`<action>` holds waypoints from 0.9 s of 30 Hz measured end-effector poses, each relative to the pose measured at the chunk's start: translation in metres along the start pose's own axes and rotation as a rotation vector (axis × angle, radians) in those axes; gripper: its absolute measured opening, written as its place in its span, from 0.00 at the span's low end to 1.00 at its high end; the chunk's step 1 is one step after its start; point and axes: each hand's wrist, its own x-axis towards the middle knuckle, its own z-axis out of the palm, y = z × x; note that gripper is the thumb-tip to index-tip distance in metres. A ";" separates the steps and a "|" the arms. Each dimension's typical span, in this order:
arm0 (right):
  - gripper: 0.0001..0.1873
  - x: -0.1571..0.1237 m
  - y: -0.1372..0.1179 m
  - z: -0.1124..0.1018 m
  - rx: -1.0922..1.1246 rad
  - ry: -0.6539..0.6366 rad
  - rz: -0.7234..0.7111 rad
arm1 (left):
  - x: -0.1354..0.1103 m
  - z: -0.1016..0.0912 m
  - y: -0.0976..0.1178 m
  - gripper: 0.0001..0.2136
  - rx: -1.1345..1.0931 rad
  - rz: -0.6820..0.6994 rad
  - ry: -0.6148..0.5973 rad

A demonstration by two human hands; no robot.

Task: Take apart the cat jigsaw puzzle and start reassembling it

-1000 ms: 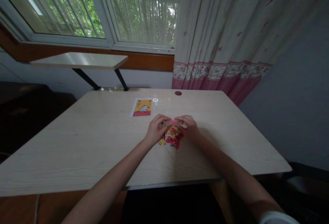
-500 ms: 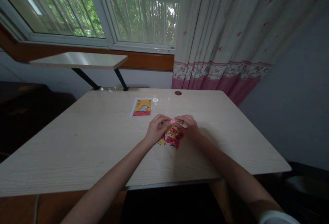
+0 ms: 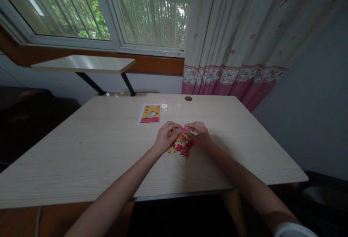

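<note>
My left hand (image 3: 166, 135) and my right hand (image 3: 200, 134) meet above the middle of the table, their thumbs and fingers pinched together. Between the fingertips is a small pink piece (image 3: 183, 128), pinched from both sides; its exact kind is too small to make out. Just below the hands lies a heap of small red, yellow and white jigsaw puzzle pieces (image 3: 181, 145), partly covered by the thumbs. Beyond my left hand a picture card (image 3: 152, 113) lies flat, showing a white cartoon animal on yellow and red.
The pale wooden table (image 3: 108, 150) has a brown round cable hole (image 3: 188, 98) near its back edge. A raised shelf (image 3: 87, 63) on black legs stands at the back left. Behind are a barred window and a floral curtain (image 3: 217, 48).
The pink piece has tilted slightly between my fingertips and looks darker. Both hands stay in nearly the same place; the heap and the card have not moved.
</note>
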 end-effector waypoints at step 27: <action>0.09 -0.003 0.019 0.012 0.190 -0.034 0.419 | 0.001 -0.019 -0.016 0.16 0.938 -0.367 -0.293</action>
